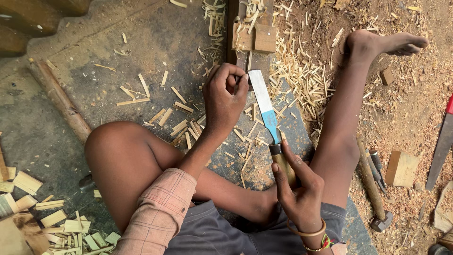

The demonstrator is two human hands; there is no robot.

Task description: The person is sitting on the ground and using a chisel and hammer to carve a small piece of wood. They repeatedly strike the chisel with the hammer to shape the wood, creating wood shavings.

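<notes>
Broad-bladed chisel and small wood piece, worked on the floor.
Wood slivers [179, 125] and a hammer [375, 193] lie around; left hand [225, 97] pinches the small piece [231, 82], mostly hidden; right hand [295, 189] clenches the handle of the chisel [265, 107], blade just beside the left hand.

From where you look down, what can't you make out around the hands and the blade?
Head view only:
- What the left hand pinches: hidden inside its curled fingers.
- The knife handle: mostly covered by the right hand.
- The hammer head's shape: small, half sunk in sawdust.
- The red-handled saw: cut off by the right edge.
- The wood block pile: cut off by the bottom-left corner.
</notes>
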